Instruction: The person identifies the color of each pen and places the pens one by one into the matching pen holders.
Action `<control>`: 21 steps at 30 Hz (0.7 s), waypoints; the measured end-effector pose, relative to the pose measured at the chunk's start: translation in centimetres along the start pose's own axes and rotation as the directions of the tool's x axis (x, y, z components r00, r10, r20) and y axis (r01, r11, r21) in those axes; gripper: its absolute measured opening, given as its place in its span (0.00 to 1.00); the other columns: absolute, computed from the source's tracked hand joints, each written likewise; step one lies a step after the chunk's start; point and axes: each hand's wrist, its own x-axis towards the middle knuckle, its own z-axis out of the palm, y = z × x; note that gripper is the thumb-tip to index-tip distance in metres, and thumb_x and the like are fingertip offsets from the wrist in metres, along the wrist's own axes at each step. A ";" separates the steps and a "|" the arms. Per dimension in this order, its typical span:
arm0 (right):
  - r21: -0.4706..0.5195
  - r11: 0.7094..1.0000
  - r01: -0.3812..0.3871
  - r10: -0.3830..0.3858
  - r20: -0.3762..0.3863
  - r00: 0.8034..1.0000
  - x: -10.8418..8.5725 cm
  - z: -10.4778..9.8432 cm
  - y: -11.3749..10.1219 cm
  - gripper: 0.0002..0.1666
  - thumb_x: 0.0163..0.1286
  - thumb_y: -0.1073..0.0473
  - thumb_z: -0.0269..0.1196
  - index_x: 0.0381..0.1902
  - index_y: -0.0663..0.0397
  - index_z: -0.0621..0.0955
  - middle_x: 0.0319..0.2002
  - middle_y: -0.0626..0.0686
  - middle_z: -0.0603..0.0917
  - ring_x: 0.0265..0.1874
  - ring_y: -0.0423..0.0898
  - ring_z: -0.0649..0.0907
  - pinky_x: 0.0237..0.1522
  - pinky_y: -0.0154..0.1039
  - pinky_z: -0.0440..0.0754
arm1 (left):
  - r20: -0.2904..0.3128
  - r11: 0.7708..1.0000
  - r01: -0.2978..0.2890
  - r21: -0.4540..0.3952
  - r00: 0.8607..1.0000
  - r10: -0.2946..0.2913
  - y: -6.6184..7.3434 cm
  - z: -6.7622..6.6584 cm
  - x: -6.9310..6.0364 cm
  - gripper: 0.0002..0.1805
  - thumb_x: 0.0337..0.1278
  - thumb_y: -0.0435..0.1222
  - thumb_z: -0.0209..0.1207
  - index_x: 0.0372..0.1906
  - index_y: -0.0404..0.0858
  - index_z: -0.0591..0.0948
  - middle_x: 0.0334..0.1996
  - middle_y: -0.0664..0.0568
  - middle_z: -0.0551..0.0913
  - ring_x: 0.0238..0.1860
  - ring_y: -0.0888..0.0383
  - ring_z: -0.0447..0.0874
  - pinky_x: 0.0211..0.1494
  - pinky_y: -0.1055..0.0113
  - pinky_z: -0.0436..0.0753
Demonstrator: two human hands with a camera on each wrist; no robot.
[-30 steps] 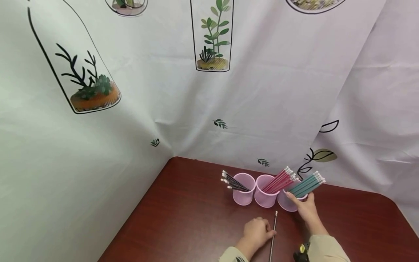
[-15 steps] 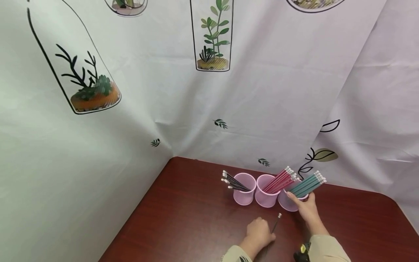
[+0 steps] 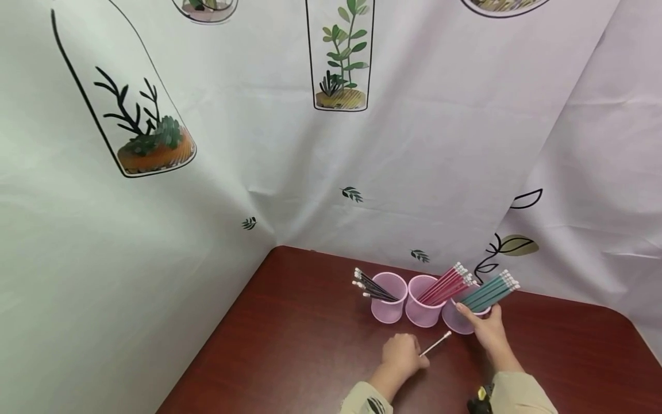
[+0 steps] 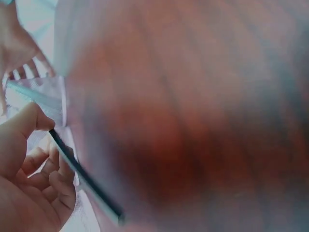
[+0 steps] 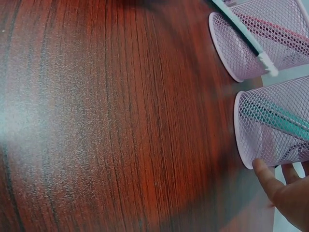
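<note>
My left hand [image 3: 401,356] pinches a dark pencil [image 3: 435,344] between thumb and fingers, above the table in front of the cups. Its white eraser end points up and to the right in the head view; the left wrist view shows the pencil's dark shaft [image 4: 87,176]. My right hand [image 3: 488,333] holds the rightmost pink mesh pencil cup [image 3: 456,319], its thumb at the near left of the rim and its fingers on the right side. Teal pencils [image 3: 488,292] lean rightward in that cup, eraser ends up.
The middle pink cup [image 3: 423,316] contains red-pink pencils [image 3: 443,286] leaning right. Several black pencils [image 3: 374,287] lean left in the left cup [image 3: 388,310]. All three cups stand in a row on the brown table [image 3: 289,345], before a printed cloth backdrop [image 3: 414,161].
The pencil has swung from lying nearly straight up the table to slanting rightward in my left hand, which now covers its lower part. My right hand stays on the cup.
</note>
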 end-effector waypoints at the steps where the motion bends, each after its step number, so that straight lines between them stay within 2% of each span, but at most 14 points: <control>1: -0.002 1.000 0.002 -0.002 0.005 1.000 0.0 0.0 -0.1 0.60 0.52 0.41 0.69 0.67 0.57 0.45 0.64 0.64 0.56 0.63 0.58 0.60 0.64 0.54 0.56 | -0.011 1.000 -0.006 -0.022 1.000 0.005 -0.1 -0.2 0.1 0.17 0.25 0.47 0.69 0.13 0.50 0.70 0.13 0.63 0.67 0.17 0.64 0.69 0.18 0.72 0.67; 4: -0.003 1.000 -0.002 0.002 0.015 1.000 -0.1 0.0 -0.3 0.61 0.52 0.41 0.69 0.68 0.57 0.45 0.65 0.65 0.55 0.63 0.58 0.60 0.64 0.55 0.56 | -0.053 0.993 -0.040 -0.109 0.998 0.034 -0.2 -0.9 0.6 0.17 0.24 0.43 0.69 0.16 0.50 0.69 0.14 0.63 0.67 0.17 0.65 0.67 0.18 0.73 0.65; 7: -0.004 1.000 -0.011 0.011 0.020 1.000 -0.2 -0.1 -0.5 0.62 0.51 0.41 0.69 0.68 0.58 0.44 0.65 0.66 0.54 0.63 0.59 0.59 0.65 0.56 0.54 | -0.096 0.975 -0.086 -0.207 0.993 0.067 -0.1 -1.5 1.0 0.15 0.25 0.40 0.68 0.17 0.50 0.70 0.15 0.65 0.67 0.17 0.68 0.65 0.18 0.76 0.64; 9: -0.007 1.000 -0.019 0.019 0.023 1.000 -0.3 -0.1 -0.6 0.62 0.52 0.41 0.69 0.68 0.58 0.44 0.65 0.67 0.54 0.63 0.60 0.59 0.65 0.56 0.54 | -0.125 0.954 -0.115 -0.275 0.989 0.084 0.0 -2.1 1.3 0.14 0.27 0.39 0.67 0.18 0.49 0.71 0.15 0.67 0.67 0.18 0.71 0.64 0.19 0.78 0.63; 14: -0.017 1.000 -0.026 0.027 0.032 0.999 -0.6 -0.2 -1.1 0.61 0.53 0.41 0.68 0.68 0.59 0.43 0.65 0.67 0.53 0.64 0.60 0.58 0.64 0.57 0.54 | -0.198 0.894 -0.150 -0.422 0.978 0.070 0.2 -3.5 1.8 0.10 0.34 0.37 0.64 0.20 0.48 0.72 0.17 0.67 0.68 0.20 0.73 0.63 0.22 0.82 0.63; 17: -0.045 0.999 -0.022 0.025 0.057 0.998 -1.2 -0.3 -1.9 0.61 0.55 0.40 0.66 0.68 0.60 0.41 0.65 0.69 0.52 0.64 0.62 0.57 0.64 0.58 0.54 | -0.244 0.867 -0.181 -0.464 0.967 0.072 0.2 -4.4 2.1 0.07 0.37 0.37 0.64 0.22 0.47 0.75 0.18 0.67 0.71 0.21 0.74 0.66 0.24 0.84 0.65; 21: -0.074 0.997 -0.011 0.018 0.090 0.996 -2.0 -0.3 -3.0 0.61 0.57 0.40 0.64 0.68 0.64 0.39 0.65 0.73 0.49 0.64 0.66 0.54 0.64 0.60 0.52 | -0.314 0.854 -0.243 -0.461 0.944 0.099 0.1 -5.7 2.4 0.04 0.41 0.38 0.65 0.26 0.46 0.81 0.21 0.65 0.77 0.23 0.75 0.70 0.27 0.85 0.68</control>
